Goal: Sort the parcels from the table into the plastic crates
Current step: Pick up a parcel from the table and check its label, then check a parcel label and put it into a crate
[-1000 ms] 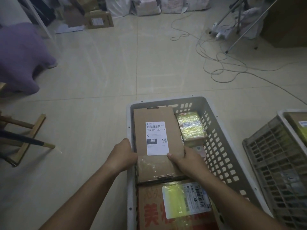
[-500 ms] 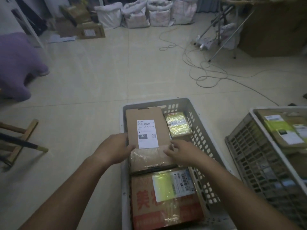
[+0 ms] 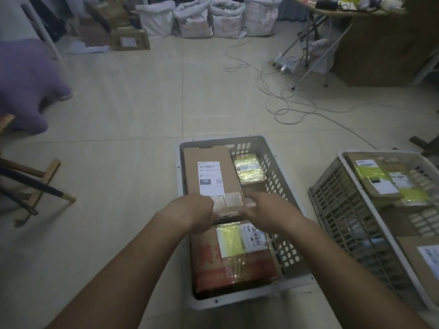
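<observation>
A flat brown parcel (image 3: 209, 162) with a white label lies at the far left of the grey plastic crate (image 3: 221, 140) on the floor. My left hand (image 3: 190, 211) grips its taped near end at the left corner. My right hand (image 3: 266, 210) holds the same end at the right corner, fingers curled at the edge. To the right of it in the crate sits a small yellow-taped parcel (image 3: 249, 168). Near me lies a red-printed box (image 3: 228, 264) with a yellow label. My fingertips are partly hidden under the parcel's edge.
A second crate (image 3: 332, 198) with several labelled parcels stands on the right. Cables (image 3: 280, 100) trail over the tiled floor beyond, near a folding table's legs (image 3: 308, 43). White sacks (image 3: 209, 17) line the far wall. A wooden stand (image 3: 40, 184) is at the left.
Both hands have slid from the parcel's sides to its near taped end, closer together. The parcel lies lower and flatter in the crate. The camera has tilted up, showing more floor.
</observation>
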